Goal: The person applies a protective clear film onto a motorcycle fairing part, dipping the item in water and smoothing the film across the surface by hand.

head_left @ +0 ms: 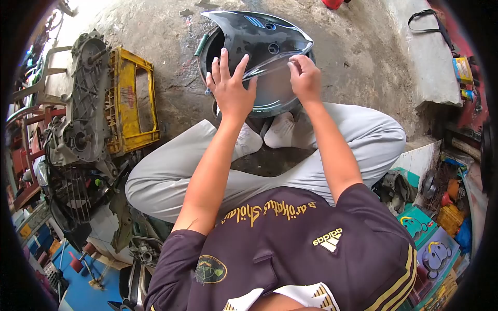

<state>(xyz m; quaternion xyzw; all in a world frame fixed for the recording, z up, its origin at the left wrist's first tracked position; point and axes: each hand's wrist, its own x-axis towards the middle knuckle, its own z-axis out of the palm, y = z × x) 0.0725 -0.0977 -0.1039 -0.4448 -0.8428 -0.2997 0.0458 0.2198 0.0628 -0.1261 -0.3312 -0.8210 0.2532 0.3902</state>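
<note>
A glossy black motorcycle body panel (249, 37) with two round holes and a blue-striped mark lies wet across a dark round basin (205, 54) of cloudy water between my feet. My left hand (232, 92) is open, its fingers spread over the panel's near left side. My right hand (305, 79) is closed in a pinch at the panel's near right edge, on a strip of clear film (272, 63) that runs along that edge. Its fingertips partly hide the spot where they grip.
A yellow plastic crate (136, 101) and a scooter engine casing (89, 98) stand at left. At right are a concrete ledge (433, 78) with a black strap (431, 25), and boxes and parts (436, 249). Wet concrete floor (358, 62) surrounds the basin.
</note>
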